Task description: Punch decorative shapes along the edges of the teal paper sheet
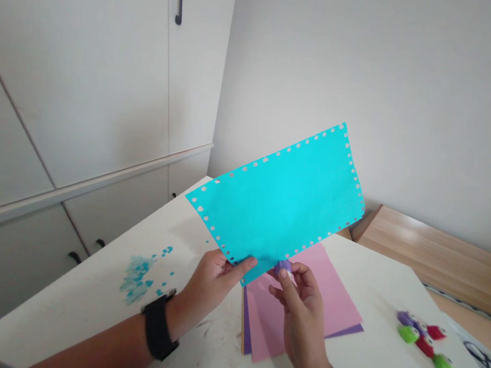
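Head view: left hand (207,284) grips cyan paper (280,204); right hand (300,313), apparently, a purple punch (282,267).

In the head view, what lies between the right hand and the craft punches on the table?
In the head view, a stack of pink paper lies next to the right hand, then white tabletop up to the craft punches.

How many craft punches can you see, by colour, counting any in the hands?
Purple craft punches: 3, one in the right hand
Green craft punches: 2
Red craft punches: 2
Total: 7
The punches on the table overlap, so that part of the count is approximate.
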The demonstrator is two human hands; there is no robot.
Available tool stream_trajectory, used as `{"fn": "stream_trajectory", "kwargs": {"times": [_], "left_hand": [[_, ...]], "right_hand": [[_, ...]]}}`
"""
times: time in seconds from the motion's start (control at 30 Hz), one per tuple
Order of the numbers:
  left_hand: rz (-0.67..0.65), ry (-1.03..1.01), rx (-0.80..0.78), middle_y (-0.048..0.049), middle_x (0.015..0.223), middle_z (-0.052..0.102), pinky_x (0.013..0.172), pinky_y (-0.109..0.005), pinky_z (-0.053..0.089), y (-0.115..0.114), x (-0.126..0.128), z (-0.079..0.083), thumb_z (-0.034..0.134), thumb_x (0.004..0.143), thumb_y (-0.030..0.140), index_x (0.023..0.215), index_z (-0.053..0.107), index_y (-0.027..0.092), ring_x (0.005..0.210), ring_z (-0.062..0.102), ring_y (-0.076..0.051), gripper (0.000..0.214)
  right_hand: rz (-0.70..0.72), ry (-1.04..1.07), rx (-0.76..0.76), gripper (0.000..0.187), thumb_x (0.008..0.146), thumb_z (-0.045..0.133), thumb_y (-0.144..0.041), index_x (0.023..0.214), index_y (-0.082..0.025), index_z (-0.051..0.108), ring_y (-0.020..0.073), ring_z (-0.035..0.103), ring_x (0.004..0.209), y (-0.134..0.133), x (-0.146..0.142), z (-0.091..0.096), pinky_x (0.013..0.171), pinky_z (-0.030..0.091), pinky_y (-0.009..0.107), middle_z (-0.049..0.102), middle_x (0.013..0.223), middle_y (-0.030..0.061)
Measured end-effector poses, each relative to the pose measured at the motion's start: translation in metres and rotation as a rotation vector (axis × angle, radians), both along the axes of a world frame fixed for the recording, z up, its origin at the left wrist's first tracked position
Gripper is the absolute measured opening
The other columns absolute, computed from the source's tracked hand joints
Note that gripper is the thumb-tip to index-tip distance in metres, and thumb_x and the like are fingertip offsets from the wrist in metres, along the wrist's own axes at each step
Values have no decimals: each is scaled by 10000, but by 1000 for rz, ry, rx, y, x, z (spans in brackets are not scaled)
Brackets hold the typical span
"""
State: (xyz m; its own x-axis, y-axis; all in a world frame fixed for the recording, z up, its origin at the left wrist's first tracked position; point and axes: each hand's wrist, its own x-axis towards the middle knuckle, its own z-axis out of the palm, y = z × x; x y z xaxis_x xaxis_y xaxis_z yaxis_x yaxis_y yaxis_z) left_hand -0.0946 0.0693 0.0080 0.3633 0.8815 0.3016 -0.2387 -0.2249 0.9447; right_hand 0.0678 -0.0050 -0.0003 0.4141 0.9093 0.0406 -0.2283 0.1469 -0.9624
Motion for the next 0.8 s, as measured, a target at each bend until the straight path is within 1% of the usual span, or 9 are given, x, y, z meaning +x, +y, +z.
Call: {"fn": "stream_trajectory", "kwargs": {"times": [0.07,0.17,0.23,0.33,0.5,0.57,0.63,0.7,0.8], "left_hand": [[10,26,28,-25,1067,757,939,-352,502,-1,0,1,664,862,337,1055,742,228,994,680,-269,235],[20,54,64,-14,1052,758,946,-351,496,-1,-1,3,653,867,325,1024,750,239,968,681,-261,204],[17,49,61,-18,1044,759,924,-357,507,-1,-1,4,649,866,334,1030,748,236,921,686,-256,215],[6,75,45,-33,963,768,893,-377,521,0,0,4,652,857,350,981,757,213,883,686,-266,213],[-25,67,48,-35,988,767,905,-389,520,0,0,3,656,858,325,1046,747,214,893,684,-257,236],[-29,92,41,-27,939,774,890,-384,527,0,-1,2,666,851,306,996,762,216,853,691,-250,196],[-28,103,20,-21,889,779,891,-388,528,1,-2,2,674,845,294,957,772,222,824,697,-249,166],[-33,86,-8,-18,906,782,915,-397,522,2,-2,1,675,842,289,992,772,232,840,703,-253,188],[-41,61,-31,-21,984,780,961,-413,505,4,-2,0,684,833,296,1072,757,240,912,704,-267,256]], "right_hand": [[-12,-47,-3,363,817,737,-412,1018,-232,495,244,696,957,0,1,0,658,557,298,692,1006,74],[-7,-89,-7,396,803,754,-399,1029,-221,482,236,706,856,-1,2,1,572,530,272,715,876,70],[3,-94,-6,410,784,769,-400,1022,-222,485,238,708,828,-1,2,1,531,518,262,707,860,62],[8,-95,-2,399,775,777,-394,997,-225,492,231,707,807,-1,1,1,505,507,250,689,876,52],[6,-111,0,361,792,772,-355,983,-227,494,143,647,629,-2,2,-1,461,424,198,646,762,-6],[13,-84,12,358,789,774,-352,981,-231,497,146,658,653,-2,2,-1,476,443,205,641,811,-3],[34,-31,26,368,788,772,-353,1006,-236,499,176,688,747,-1,2,0,499,469,215,647,891,18],[65,27,24,397,787,773,-350,1058,-239,505,200,696,832,0,2,1,505,472,212,658,951,41],[110,103,-7,420,791,771,-346,1117,-229,533,202,681,891,1,4,3,501,463,197,671,998,66]]}}
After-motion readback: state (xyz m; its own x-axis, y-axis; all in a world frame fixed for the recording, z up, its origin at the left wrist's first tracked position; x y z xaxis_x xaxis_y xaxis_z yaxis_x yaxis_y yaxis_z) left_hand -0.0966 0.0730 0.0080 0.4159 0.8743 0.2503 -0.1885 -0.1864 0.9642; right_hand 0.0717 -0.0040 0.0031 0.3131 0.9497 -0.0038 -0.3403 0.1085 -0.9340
